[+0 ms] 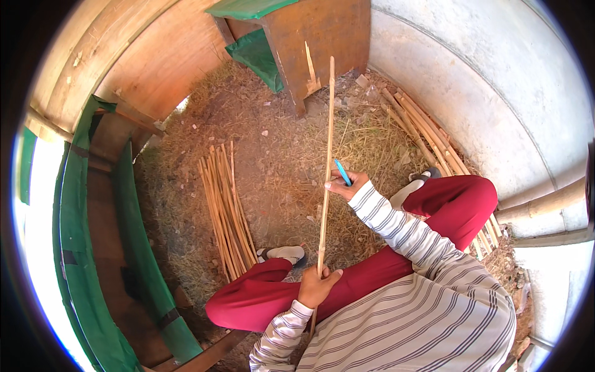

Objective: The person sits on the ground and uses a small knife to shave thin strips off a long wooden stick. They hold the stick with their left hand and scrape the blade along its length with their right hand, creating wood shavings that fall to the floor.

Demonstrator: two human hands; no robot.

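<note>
A long, thin bamboo strip [329, 124] rises from my lap toward the wooden cabinet in front of me. My left hand [318, 287] is closed around its lower part, and the near end runs down beside my left forearm. Farther up, my right hand [346, 185] is closed on a slim blue tool [342, 172], a pen or a cutter; which one I cannot tell. The fingertips of that hand touch or nearly touch the strip. The tool's lower end is hidden by the fingers.
Several cut bamboo strips [224, 211] lie on the ground at left, by my left foot. Another bundle of bamboo [431, 136] runs along the right wall, under my right leg. A brown cabinet [319, 43] stands ahead; green-covered boards [144, 248] line the left side.
</note>
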